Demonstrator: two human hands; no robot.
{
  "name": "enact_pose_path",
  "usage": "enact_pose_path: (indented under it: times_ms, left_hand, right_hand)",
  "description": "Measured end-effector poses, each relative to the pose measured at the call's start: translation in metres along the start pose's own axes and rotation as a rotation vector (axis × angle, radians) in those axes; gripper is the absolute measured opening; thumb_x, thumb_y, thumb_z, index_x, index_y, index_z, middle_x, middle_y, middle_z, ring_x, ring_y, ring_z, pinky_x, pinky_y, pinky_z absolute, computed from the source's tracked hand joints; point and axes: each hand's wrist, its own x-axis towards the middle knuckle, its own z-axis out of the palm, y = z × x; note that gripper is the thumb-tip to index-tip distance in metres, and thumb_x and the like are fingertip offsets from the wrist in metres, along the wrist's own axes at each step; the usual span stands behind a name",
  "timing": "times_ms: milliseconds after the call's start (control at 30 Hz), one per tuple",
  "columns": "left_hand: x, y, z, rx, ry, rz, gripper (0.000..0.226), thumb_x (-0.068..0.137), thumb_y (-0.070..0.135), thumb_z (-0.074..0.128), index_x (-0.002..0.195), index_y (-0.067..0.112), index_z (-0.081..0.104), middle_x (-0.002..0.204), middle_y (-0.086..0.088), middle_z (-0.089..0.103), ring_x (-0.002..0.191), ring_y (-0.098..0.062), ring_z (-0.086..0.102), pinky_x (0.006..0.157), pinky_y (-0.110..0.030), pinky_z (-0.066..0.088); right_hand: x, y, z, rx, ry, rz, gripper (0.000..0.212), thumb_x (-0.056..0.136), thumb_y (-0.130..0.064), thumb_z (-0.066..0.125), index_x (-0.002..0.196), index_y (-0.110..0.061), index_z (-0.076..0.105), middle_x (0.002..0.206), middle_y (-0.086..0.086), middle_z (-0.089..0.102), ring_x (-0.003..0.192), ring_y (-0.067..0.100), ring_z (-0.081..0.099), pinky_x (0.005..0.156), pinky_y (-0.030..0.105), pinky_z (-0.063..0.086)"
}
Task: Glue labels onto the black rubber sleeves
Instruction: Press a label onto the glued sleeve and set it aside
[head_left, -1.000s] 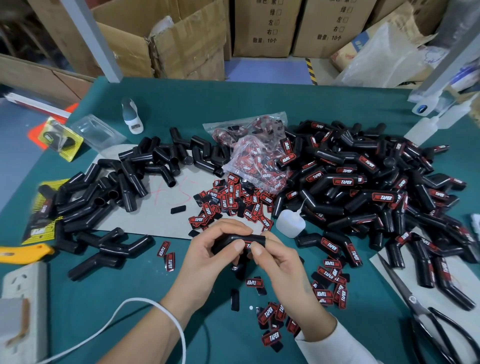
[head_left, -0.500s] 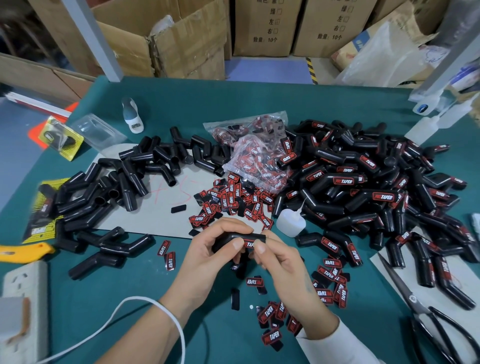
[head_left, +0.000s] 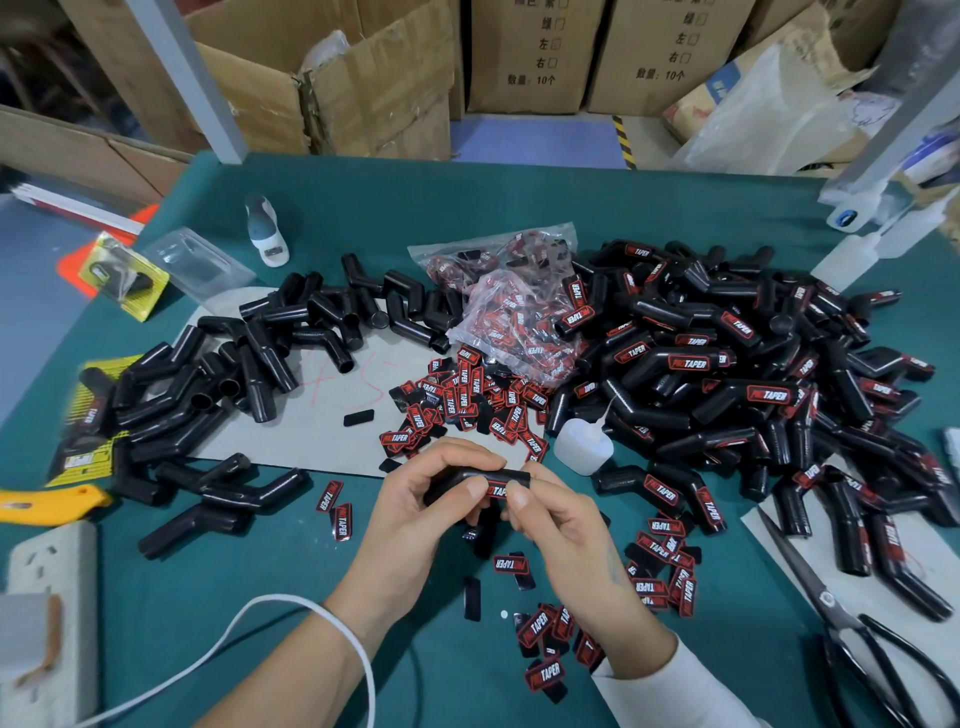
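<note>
Both hands' grip (head_left: 493, 491) around sleeve (head_left: 506, 475)

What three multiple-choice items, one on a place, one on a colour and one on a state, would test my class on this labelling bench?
1. Where is the glue bottle?
A. On the mat just beyond the hands, at the edge of the labelled pile
B. Inside a cardboard box
C. On the scissors

2. What colour is the mat?
A. Red
B. Teal green
C. White

3. What is happening with the sleeve at the centre?
A. It lies untouched on the mat
B. It is inside the plastic bag
C. Both hands hold it, thumbs pressing on its label

Answers: 1 A, the bottle stands beside the labelled sleeves, past the right hand. 2 B, the bare surface is teal. 3 C, the left hand and the right hand grip the sleeve above the mat, thumbs on the red label.
</note>
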Motion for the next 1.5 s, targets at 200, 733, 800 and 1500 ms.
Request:
enact_pose_path:
  times_ms: [200,733,800,1500]
  left_hand:
    - [0.003,0.0,-0.002,0.249,-0.023,0.138,0.021,0.095,0.023,0.066,0.114,0.021,0.073,0.114,0.0,0.067,0.093,-0.02,0.064,0.074,-0.035,0.053]
    - [0.003,0.004,0.003,0.335,0.036,0.184,0.012,0.092,0.021,0.068,0.101,0.019,0.075,0.11,-0.001,0.064,0.082,-0.018,0.065,0.063,-0.027,0.057]
    - [0.003,0.006,0.003,0.357,0.029,0.181,0.012,0.093,0.021,0.067,0.102,0.019,0.075,0.109,-0.001,0.064,0.086,-0.02,0.065,0.064,-0.027,0.057]
    - [0.003,0.002,-0.003,0.447,-0.046,0.191,0.017,0.096,0.011,0.067,0.107,0.016,0.079,0.11,-0.001,0.059,0.096,-0.024,0.064,0.074,-0.038,0.059]
  right_hand:
    - [0.001,0.001,-0.001,0.041,0.028,0.028,0.048,0.1,-0.066,0.05,0.069,-0.028,0.054,0.077,-0.006,0.046,0.078,0.013,0.05,0.077,0.023,0.04]
    - [0.002,-0.001,-0.002,0.151,-0.028,0.092,0.039,0.1,-0.051,0.059,0.073,-0.024,0.061,0.069,-0.004,0.051,0.071,0.02,0.045,0.065,0.025,0.036]
    - [0.002,-0.001,-0.001,0.148,-0.025,0.089,0.038,0.099,-0.052,0.061,0.076,-0.023,0.066,0.069,-0.006,0.053,0.069,0.012,0.047,0.065,0.019,0.038]
    - [0.002,-0.001,-0.007,0.099,-0.089,0.087,0.049,0.102,-0.056,0.05,0.078,-0.015,0.063,0.07,-0.007,0.058,0.066,0.013,0.049,0.074,0.025,0.043]
